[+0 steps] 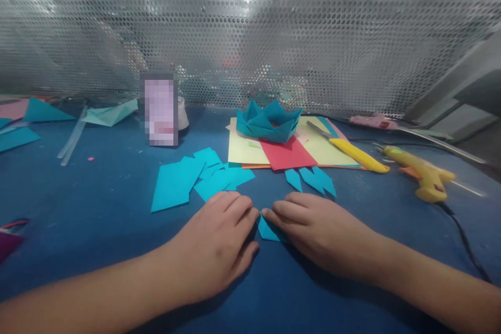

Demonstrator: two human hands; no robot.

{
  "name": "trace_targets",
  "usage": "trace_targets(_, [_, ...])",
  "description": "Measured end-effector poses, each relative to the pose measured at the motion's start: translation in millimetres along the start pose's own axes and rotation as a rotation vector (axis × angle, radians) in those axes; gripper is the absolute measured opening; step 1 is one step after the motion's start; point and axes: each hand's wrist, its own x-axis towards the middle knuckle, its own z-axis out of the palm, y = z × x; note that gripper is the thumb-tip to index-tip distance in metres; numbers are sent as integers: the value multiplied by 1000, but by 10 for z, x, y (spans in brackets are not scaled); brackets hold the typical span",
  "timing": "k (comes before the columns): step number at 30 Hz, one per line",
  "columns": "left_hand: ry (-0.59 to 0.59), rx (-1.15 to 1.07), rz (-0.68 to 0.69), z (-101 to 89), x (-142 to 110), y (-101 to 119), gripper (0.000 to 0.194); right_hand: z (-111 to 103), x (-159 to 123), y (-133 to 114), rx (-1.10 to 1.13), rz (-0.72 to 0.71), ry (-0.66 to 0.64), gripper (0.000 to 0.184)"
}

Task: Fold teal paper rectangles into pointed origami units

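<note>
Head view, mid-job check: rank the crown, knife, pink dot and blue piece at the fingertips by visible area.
1. Crown
2. Knife
3. Blue piece, partly hidden by the right hand
4. Pink dot

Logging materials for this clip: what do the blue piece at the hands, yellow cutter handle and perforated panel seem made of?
Blue piece: probably matte paper; thin, straight-edged, no glare.
Cutter handle: likely smooth plastic, from its uniform yellow body.
Panel: apparently shiny metal, given its bright glints.
</note>
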Motion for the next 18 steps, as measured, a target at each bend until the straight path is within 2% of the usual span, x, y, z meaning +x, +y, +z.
trace_targets(9, [-9, 17, -13, -36, -49, -44, 25, -76, -8, -96, 6, 92, 49, 31])
trace_targets(14, [8, -60, -33, -39, -57, -49, 25, -92, -11, -139, 87, 211, 126, 35])
trace_targets(16, [20, -102, -54, -44, -56, -57, 27, -68, -9, -121, 89, 223, 132, 41])
trace_targets(18, [44, -137, -59, -44, -56, -72, 33, -36, -5, -92, 64, 213, 137, 39])
